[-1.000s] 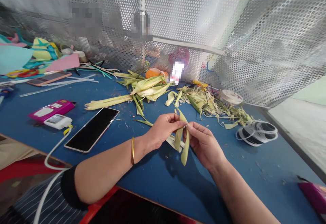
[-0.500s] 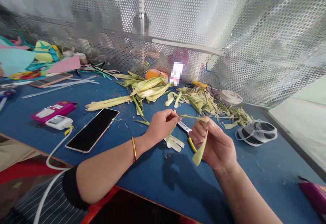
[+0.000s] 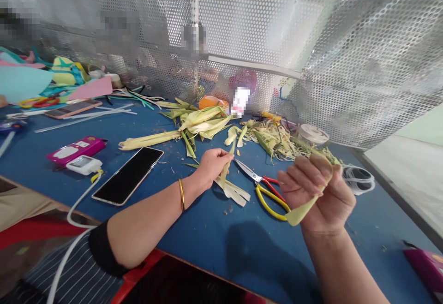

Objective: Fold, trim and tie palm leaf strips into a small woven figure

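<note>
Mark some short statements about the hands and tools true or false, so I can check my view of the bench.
1. The left hand pinches a pale green strip. True.
2. The right hand holds the scissors. False: it holds another green strip; the scissors lie on the blue table.
3. The scissors have one red handle and one yellow handle. True.
4. The dark-screened phone lies to the right of the scissors. False: it lies to their left.
5. A gold bangle is on the left wrist. True.
</note>
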The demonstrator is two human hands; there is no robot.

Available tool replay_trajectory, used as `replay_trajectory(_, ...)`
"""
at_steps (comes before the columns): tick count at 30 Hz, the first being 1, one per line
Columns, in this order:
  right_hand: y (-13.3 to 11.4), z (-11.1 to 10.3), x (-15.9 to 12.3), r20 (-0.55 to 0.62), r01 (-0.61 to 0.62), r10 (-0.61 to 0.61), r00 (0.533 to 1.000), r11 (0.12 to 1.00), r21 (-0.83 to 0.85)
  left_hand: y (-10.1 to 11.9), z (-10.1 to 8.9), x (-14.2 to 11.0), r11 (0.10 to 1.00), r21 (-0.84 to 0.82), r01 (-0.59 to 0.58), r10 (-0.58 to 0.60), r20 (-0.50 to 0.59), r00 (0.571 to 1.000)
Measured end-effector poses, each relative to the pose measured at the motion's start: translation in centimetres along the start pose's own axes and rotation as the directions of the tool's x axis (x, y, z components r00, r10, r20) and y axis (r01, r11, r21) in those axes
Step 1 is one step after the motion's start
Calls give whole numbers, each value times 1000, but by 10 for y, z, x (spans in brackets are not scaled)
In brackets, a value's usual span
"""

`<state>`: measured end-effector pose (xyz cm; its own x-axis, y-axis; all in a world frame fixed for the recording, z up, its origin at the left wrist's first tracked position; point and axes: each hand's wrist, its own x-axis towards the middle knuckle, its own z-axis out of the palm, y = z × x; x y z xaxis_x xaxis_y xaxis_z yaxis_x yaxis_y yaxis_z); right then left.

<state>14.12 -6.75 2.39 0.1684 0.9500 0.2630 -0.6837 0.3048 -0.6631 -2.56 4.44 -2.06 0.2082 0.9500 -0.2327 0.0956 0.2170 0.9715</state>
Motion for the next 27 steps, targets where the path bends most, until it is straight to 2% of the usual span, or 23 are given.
replay_trajectory(3, -1, 2, 1, -54, 0, -5, 999, 995, -99, 2, -1, -2, 994, -86, 72, -71, 14, 997)
replay_trajectory(5, 4, 1, 2, -95, -56, 36, 995, 975, -214, 2, -1, -4, 991, -127, 50, -43, 51, 998)
replay_trajectory(8, 21, -4, 5, -198, -196, 116, 973, 870, -452, 3, 2, -9, 984, -176, -23, 44, 119, 992)
replay_trajectory(11, 42, -11, 6, -261, -242, 94, 961, 745, -622, 5, 6, -16, 974, -216, -72, 113, 185, 976)
replay_trajectory(16, 60, -15, 2, -221, -227, 94, 971, 660, -716, 9, 9, -26, 971, -227, -76, 141, 285, 948)
replay_trajectory(23, 61, -17, 0, -204, -220, 96, 974, 600, -769, 3, 10, -24, 957, -279, 79, 19, 330, 944)
replay_trajectory(27, 60, -17, -1, -141, -132, 23, 990, 521, -843, 1, 10, -22, 920, -342, 193, -49, 386, 921)
